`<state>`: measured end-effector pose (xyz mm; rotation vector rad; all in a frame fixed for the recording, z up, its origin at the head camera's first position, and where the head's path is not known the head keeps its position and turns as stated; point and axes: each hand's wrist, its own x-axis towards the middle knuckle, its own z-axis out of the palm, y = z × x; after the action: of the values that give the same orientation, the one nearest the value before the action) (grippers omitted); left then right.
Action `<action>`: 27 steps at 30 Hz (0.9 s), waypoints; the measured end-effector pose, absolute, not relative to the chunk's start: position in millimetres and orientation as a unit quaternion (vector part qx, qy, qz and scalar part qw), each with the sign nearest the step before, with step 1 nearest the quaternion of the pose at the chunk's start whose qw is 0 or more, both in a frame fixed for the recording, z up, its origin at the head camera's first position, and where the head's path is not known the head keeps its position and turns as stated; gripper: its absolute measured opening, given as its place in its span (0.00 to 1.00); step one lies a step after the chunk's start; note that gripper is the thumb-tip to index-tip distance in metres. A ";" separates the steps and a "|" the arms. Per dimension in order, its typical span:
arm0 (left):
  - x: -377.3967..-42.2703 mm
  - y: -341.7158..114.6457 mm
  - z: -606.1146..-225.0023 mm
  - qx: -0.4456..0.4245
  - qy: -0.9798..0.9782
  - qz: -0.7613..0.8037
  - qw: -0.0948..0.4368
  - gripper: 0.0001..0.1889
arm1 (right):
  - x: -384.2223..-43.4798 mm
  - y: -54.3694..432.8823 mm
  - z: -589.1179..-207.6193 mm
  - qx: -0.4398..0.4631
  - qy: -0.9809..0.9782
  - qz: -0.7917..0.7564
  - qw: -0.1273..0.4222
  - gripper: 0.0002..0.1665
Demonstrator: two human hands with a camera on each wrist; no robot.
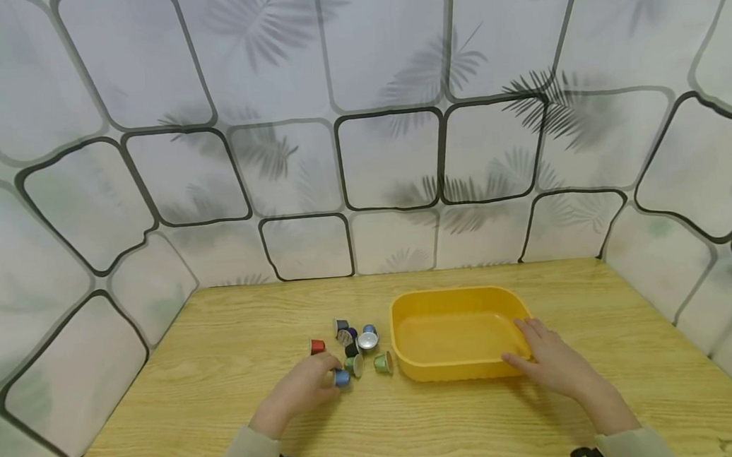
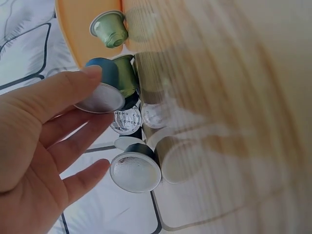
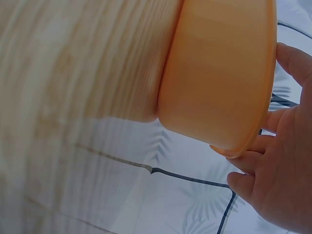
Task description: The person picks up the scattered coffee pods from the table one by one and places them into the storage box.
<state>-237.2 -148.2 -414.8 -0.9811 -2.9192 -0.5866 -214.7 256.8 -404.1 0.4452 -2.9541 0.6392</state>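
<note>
A yellow plastic tub [image 1: 414,367] stands on the wooden table [image 1: 225,408]. Just left of it lies a cluster of several small coffee capsules, among them a red one [image 1: 317,346], a silver-foiled one [image 1: 367,340] and two green ones [image 1: 353,364] [image 1: 383,362]. My left hand [image 1: 336,373] pinches a blue capsule [image 1: 342,378] at the cluster's near edge. In the left wrist view its fingertips [image 2: 91,73] close on that blue capsule [image 2: 103,83]. My right hand [image 1: 527,345] grips the tub's near right rim, thumb over the edge and fingers [image 3: 243,165] under it.
Patterned white panels [image 1: 360,151] wall in the table at the back and both sides. The tub [image 3: 219,73] holds nothing that I can see. Bare wood stretches to the left of the capsules and to the right of the tub.
</note>
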 end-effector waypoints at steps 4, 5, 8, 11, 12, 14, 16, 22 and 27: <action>-237.5 -147.7 -413.7 -0.304 -0.931 -0.200 0.012 0.15 | -214.9 256.6 -404.0 0.147 -0.965 0.211 0.045 0.47; -237.4 -147.5 -413.1 -0.302 -0.931 -0.206 0.014 0.15 | -215.0 256.6 -404.1 0.148 -0.965 0.212 0.045 0.47; -237.1 -146.9 -410.9 -0.293 -0.929 -0.225 0.020 0.17 | -215.6 256.6 -404.7 0.150 -0.965 0.210 0.048 0.46; -237.5 -145.6 -409.3 -0.289 -0.926 -0.241 0.035 0.18 | -216.6 257.4 -405.4 0.152 -0.966 0.201 0.056 0.46; -237.7 -144.9 -408.9 -0.288 -0.925 -0.245 0.042 0.18 | -216.8 257.8 -405.6 0.152 -0.967 0.198 0.059 0.47; -238.1 -143.0 -407.9 -0.288 -0.922 -0.254 0.058 0.19 | -217.2 258.8 -405.8 0.151 -0.968 0.192 0.061 0.47; -238.5 -140.6 -406.9 -0.289 -0.917 -0.263 0.075 0.18 | -217.1 259.7 -405.4 0.150 -0.968 0.190 0.062 0.48; -239.2 -131.9 -402.5 -0.298 -0.902 -0.294 0.102 0.17 | -215.6 260.1 -401.6 0.149 -0.969 0.189 0.049 0.48; -241.4 -123.8 -401.0 -0.298 -0.897 -0.309 0.103 0.17 | -214.2 260.5 -398.9 0.148 -0.969 0.190 0.044 0.48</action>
<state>-241.4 -123.8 -401.0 -0.8796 -2.6471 -0.9122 -214.2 260.5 -398.9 0.4532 -2.9625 0.5820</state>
